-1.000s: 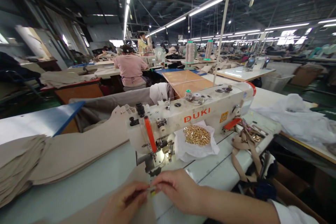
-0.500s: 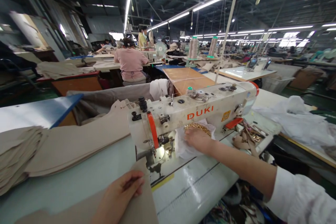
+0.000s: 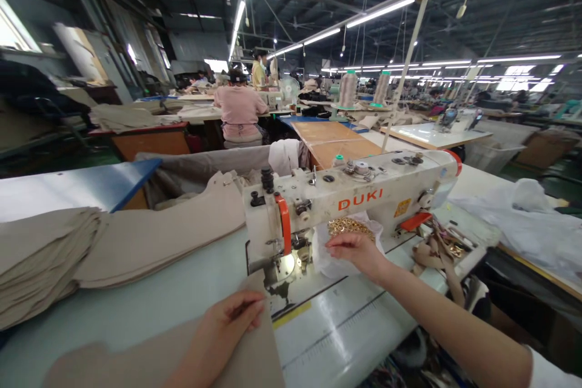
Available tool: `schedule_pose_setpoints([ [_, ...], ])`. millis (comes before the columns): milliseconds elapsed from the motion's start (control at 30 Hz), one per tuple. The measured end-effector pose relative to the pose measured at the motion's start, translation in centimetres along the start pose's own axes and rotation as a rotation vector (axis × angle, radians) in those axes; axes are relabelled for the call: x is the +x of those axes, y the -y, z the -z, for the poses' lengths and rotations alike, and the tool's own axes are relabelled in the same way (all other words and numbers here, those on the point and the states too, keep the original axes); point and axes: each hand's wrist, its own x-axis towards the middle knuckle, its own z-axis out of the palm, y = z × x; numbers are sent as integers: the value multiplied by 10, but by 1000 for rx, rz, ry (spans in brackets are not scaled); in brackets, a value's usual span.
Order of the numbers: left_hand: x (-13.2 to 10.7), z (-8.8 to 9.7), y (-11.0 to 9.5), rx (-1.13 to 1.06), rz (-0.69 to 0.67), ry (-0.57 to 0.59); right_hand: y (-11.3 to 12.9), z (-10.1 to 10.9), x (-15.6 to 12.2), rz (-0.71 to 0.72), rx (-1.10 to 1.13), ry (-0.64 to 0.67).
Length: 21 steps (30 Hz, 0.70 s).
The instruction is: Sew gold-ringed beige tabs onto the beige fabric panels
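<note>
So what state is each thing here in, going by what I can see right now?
Left hand: lying on the beige fabric piece.
Right hand: fingers curled, over the white wrapping.
Gold metal pieces: heaped loose on the wrapping.
DUKI sewing machine: work light lit.
Stacked beige fabric: piled flat.
Thread cones: upright on their stand.

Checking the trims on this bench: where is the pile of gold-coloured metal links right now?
In the head view, the pile of gold-coloured metal links sits on a white sheet against the DUKI sewing machine, just beyond the right hand.
</note>
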Motion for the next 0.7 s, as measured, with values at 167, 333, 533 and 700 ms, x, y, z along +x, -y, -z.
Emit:
schedule_pose_setpoints([
  [167, -4, -3, 1, -67, -42, -18, 14, -34, -31, -287, 412, 70],
  [333, -8, -7, 5, -143, -61, -42, 12, -63, -38, -276, 403, 137],
  [533, -13, -11, 1, -256, -38, -37, -8, -88, -36, -93, 169, 178],
  [700, -14, -12, 1, -257, -66, -29, -8, -97, -39, 64, 9, 191],
])
